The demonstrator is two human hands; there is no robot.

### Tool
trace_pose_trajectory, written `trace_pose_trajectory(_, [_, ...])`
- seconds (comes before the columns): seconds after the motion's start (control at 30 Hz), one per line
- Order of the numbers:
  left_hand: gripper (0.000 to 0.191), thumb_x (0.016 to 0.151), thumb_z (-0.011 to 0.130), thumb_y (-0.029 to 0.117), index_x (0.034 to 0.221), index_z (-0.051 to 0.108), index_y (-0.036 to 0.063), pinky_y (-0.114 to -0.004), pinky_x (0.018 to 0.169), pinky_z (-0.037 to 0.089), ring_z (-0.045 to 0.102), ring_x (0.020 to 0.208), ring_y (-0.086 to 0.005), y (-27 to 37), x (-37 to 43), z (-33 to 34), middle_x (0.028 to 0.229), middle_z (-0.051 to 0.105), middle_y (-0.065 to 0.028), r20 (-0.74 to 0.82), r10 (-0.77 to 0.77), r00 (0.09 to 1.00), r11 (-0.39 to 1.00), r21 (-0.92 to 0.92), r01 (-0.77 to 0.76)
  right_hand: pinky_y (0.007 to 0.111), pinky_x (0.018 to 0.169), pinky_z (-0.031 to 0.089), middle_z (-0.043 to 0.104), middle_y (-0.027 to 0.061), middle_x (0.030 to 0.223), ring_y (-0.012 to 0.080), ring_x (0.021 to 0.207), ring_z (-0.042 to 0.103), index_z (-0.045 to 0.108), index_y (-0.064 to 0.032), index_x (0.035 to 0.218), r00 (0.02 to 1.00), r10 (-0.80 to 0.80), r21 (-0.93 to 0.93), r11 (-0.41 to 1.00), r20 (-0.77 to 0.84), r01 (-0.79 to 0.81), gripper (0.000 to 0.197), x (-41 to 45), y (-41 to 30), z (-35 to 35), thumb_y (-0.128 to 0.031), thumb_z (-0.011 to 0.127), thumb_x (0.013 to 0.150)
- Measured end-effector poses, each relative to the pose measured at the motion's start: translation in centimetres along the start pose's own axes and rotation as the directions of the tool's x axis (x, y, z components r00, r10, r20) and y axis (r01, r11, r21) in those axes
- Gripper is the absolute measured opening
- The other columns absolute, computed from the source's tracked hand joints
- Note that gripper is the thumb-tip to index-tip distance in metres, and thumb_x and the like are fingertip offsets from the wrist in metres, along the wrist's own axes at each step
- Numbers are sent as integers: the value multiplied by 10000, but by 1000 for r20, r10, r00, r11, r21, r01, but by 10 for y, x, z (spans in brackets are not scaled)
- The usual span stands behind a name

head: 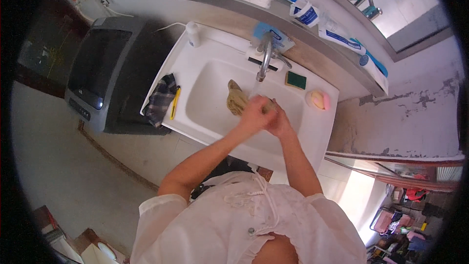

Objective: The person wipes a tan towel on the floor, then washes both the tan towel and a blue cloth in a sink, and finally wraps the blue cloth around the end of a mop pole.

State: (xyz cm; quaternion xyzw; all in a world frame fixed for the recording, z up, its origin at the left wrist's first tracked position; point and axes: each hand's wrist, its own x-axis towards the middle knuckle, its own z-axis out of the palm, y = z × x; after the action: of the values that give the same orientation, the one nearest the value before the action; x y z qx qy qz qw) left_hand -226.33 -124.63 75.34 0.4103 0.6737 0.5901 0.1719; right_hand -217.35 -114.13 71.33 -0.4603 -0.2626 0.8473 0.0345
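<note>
Over the white sink basin (209,99), my left hand (256,112) and my right hand (280,121) are pressed together, fingers curled. Both grip an olive-brown cloth (236,99), perhaps a sock; one part sticks out left of my left hand and a bit shows between the hands. The hands are slightly blurred and hide the rest of it. Just above them is the spout of a chrome faucet (266,58), with what looks like water running down. A green and yellow scouring sponge (296,80) and a soap dish with soap (318,100) lie on the rim at the right.
On the left rim are a dark plaid cloth (161,99), a yellow utility knife (175,102) and a white bottle (192,35). A grey-black appliance (106,73) stands beside the sink. Above, a curved shelf (220,2) bears toothpaste tubes (340,40), a cup and other items.
</note>
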Motion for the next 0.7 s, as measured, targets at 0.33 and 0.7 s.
trace_pose_trajectory(0.33, [283,807,549,317,894,582,50,-439,643,443,579,743,-354,-29,16,-57,747,585,-153,-137,-273,952,914,272,301,336,786,486,577,77,998,179,924,564,543,-85,1073,953,-183,-106,971,240,213,334,23,23,65,-338,556,856])
trace_pose_trajectory(0.7, [212,774,585,174,923,605,23,-412,725,486,595,748,-348,-49,-5,-36,991,589,-175,-21,241,970,963,131,-236,332,743,479,591,37,955,161,881,566,562,-77,1049,969,-122,-432,878,213,205,323,-30,-13,77,-333,558,853])
